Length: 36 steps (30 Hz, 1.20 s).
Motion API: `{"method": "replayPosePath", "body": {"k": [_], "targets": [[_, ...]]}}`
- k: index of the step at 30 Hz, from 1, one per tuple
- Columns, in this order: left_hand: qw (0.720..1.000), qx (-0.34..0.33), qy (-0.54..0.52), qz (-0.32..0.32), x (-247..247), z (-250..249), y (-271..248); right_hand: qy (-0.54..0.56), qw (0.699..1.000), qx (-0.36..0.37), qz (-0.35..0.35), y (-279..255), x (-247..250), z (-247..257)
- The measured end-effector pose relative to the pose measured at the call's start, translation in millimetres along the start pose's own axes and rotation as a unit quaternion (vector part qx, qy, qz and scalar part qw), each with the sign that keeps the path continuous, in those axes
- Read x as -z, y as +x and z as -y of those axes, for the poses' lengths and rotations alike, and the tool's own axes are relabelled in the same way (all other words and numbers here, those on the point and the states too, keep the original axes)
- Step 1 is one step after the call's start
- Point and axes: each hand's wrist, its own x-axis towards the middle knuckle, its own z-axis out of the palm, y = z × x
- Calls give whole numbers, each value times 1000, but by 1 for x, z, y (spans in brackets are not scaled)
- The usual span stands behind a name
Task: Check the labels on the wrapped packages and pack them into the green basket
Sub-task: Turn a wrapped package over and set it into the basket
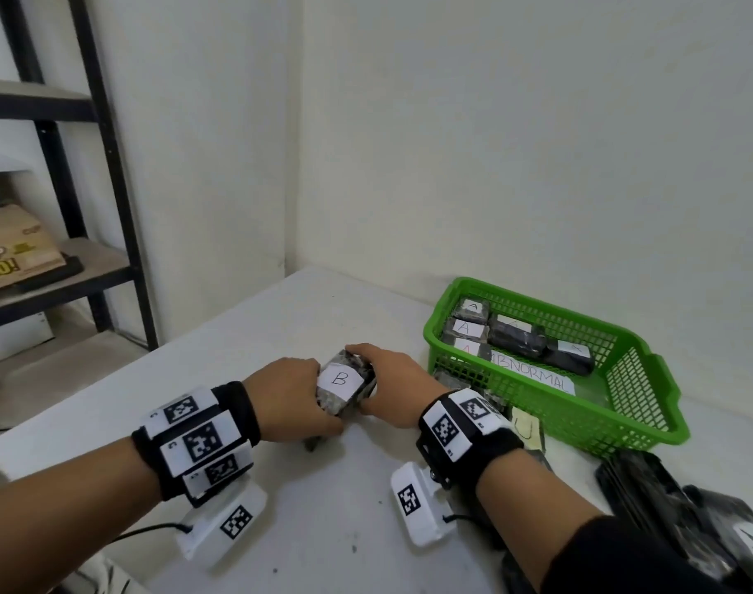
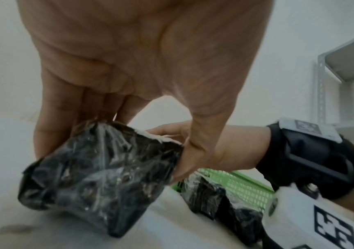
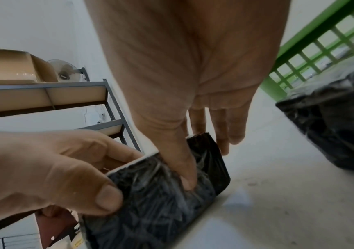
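Note:
Both hands hold one black plastic-wrapped package (image 1: 345, 385) with a white label marked B, tilted just above the white table. My left hand (image 1: 300, 398) grips its left side, thumb on the near edge. My right hand (image 1: 381, 385) grips the right side, fingers over the far end and thumb pressed into the wrap. The package (image 2: 99, 176) fills the left wrist view; in the right wrist view the package (image 3: 161, 202) sits between both thumbs. The green basket (image 1: 623, 405) stands to the right and holds several wrapped packages marked A and a slip reading ABNORMAL.
More wrapped packages (image 1: 464, 381) lie against the basket's near-left wall, and a dark pile (image 1: 700, 529) sits at the lower right. A metal shelf rack (image 1: 105, 165) with a cardboard box (image 1: 15, 246) stands to the left. The white table (image 1: 323, 508) meets the wall corner behind.

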Motion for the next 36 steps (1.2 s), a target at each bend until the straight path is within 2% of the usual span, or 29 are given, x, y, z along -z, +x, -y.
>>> {"method": "replayPosePath", "body": {"k": [4,7,11,15,18,20,21,23,27,30,32,36], "targets": [[995,-3,-96,-20,14,14,6,78,996,3,-35,1,1,-17],[977,-27,-208,-36,25,18,14,168,983,3,-74,-4,10,-28],[938,-78,-337,-16,35,5,29,348,931,5,-111,-14,24,-43],[916,-135,-376,31,38,-26,41,454,878,-1,-152,-33,40,-59],[874,-154,-460,18,32,-51,52,459,863,-11,-209,-49,58,-79],[836,-151,-528,16,22,-72,59,451,854,-41,-256,-60,67,-91],[826,-154,-542,22,17,-83,60,446,850,-58,-273,-66,72,-96],[820,-155,-550,27,6,-105,62,446,843,-64,-294,-78,77,-106],[814,-156,-560,-2,-11,-133,69,501,821,-43,-271,-111,85,-120],[801,-169,-575,16,-19,-151,70,534,795,-40,-285,-133,89,-133],[786,-172,-593,42,-23,-162,69,525,792,-45,-308,-143,89,-139],[781,-178,-598,29,-36,-175,73,522,789,-54,-321,-159,87,-142]]}}
